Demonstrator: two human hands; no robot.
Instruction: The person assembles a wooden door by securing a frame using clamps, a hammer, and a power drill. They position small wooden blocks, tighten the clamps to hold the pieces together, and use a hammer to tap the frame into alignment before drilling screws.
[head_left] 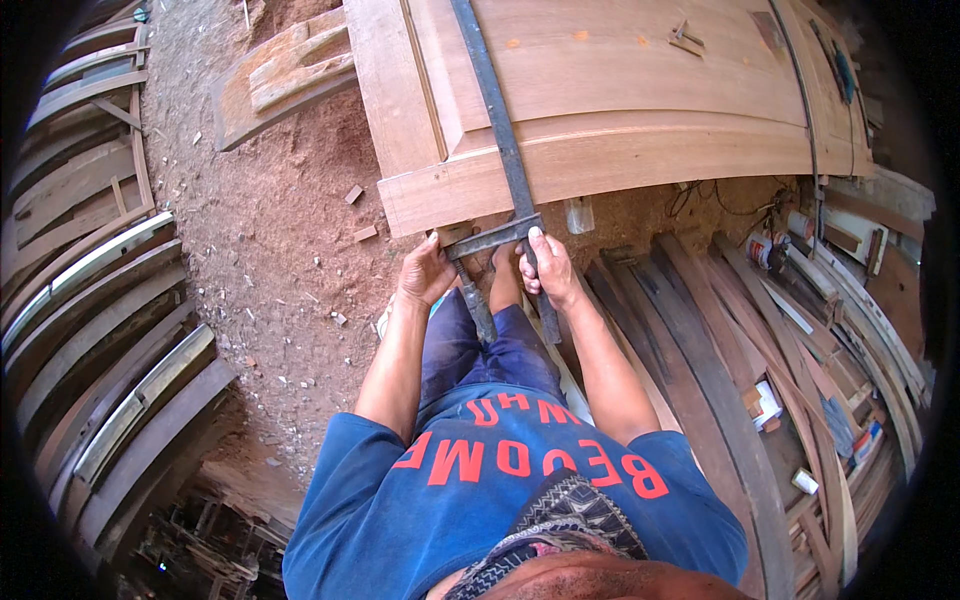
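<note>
A long dark metal bar clamp (497,110) lies across a pale wooden panelled door (650,150) and extends past its near edge toward me. My right hand (550,268) is wrapped round the bar where the clamp's sliding jaw (492,240) crosses it. At the jaw's left end, by the door's edge, the fingers of my left hand (427,270) are closed on the jaw; whether they also pinch a small piece of wood there I cannot tell. The clamp's screw handle (479,308) hangs below the jaw, between my forearms.
A second clamp (803,90) spans the door at the right. On top of the door sits a small wooden piece (686,40). Timber boards (700,360) are piled to my right, more boards (110,300) to my left. Wood scraps (365,233) lie on the dirt floor.
</note>
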